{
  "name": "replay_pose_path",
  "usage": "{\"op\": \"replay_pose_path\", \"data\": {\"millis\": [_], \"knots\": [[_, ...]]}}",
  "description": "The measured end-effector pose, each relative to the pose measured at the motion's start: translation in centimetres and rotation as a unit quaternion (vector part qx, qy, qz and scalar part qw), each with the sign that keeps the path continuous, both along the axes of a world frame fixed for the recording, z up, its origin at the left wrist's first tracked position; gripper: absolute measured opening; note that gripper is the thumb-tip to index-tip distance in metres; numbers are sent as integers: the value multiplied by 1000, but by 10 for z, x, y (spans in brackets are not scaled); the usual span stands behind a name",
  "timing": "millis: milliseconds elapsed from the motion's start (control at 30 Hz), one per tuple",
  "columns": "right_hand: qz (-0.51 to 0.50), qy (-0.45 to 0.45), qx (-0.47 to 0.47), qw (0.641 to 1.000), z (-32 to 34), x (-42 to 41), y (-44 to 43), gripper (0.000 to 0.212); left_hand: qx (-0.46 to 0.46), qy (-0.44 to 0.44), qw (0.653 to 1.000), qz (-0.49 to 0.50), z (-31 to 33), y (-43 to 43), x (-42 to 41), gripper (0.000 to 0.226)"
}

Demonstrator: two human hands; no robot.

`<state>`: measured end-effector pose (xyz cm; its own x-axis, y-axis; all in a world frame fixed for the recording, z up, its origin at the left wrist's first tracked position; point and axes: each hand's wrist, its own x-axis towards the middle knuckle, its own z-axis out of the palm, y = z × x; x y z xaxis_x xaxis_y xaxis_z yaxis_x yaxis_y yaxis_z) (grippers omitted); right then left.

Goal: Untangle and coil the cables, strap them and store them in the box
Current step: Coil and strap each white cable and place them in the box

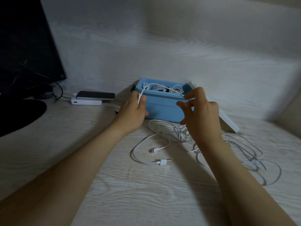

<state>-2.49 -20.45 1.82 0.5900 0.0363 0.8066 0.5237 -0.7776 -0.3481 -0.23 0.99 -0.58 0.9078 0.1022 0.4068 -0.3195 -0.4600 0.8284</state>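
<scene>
Left hand (pixel 133 111), right hand (pixel 202 111), both tight on one white cable (pixel 141 96) by blue box (pixel 162 108) of tangled cables (pixel 172 89)

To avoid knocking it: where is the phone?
Head view, left side: the phone lies on a white power bank, left of the blue box.
</scene>
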Motion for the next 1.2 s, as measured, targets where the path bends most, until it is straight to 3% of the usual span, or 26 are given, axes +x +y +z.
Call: {"op": "replay_pose_path", "data": {"millis": [100, 233, 400, 567, 667, 767, 867, 1000, 1100, 1200], "knots": [[-41, -28, -21, 999, 3, 2, -2, 10, 132, -46, 990, 10, -7, 7, -3, 22], [-172, 20, -90, 981, 5, 0, -4, 16, 256, -73, 964, -8, -5, 11, -9, 18], [-206, -7, -166, 964, 1, 1, -5, 11, 316, -95, 944, 10, 3, 13, -13, 27], [-280, 114, -271, 914, 1, -7, -1, 25, 329, -98, 939, 1, 7, 10, -18, 32], [-254, 116, -215, 936, 5, -7, 4, 37, 354, -122, 927, -13, 11, 4, -24, 35], [-119, 83, -77, 986, 3, -4, 6, 48, 364, -128, 923, -18, 10, 1, -25, 35], [18, 50, 25, 998, 3, -3, 12, 33, 282, -110, 951, -67, 9, 2, -23, 37], [67, -57, 40, 995, 6, -9, 23, 13, 167, -81, 973, -134, 13, -5, -23, 25], [59, -72, 36, 995, 3, -9, 24, 18, 15, 10, 976, -218, 17, -15, -27, 39], [56, 0, 13, 998, -2, -14, 27, 33, -147, 67, 948, -274, 20, -24, -27, 58]]}}
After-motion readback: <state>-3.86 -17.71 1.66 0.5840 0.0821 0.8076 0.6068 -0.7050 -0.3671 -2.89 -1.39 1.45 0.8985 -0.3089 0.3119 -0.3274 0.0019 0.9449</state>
